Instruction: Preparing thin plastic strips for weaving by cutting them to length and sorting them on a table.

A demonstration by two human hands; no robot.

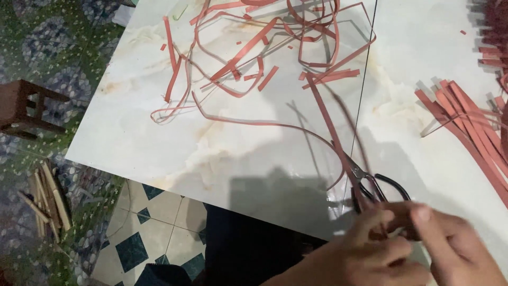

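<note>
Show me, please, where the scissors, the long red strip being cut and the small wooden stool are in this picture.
scissors (365, 177): head view, on the metal blades just above the black handles.
long red strip (323, 103): head view, midway along the strip above the blades.
wooden stool (24, 103): head view, on its dark frame.

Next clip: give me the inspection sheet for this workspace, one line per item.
Surface: pale marble-look tabletop, a thin dark seam running down it.
Job's things: black-handled scissors at a long red strip, blurred.
Clutter: tangle of red offcuts at top centre; bundle of straight red strips at right.
Grippers: left hand and right hand meet at the scissor handles; exact grip unclear.
Cables: nothing seen.
Surroundings: wooden stool, wooden sticks on patterned floor, blue-and-white tiles.
</note>
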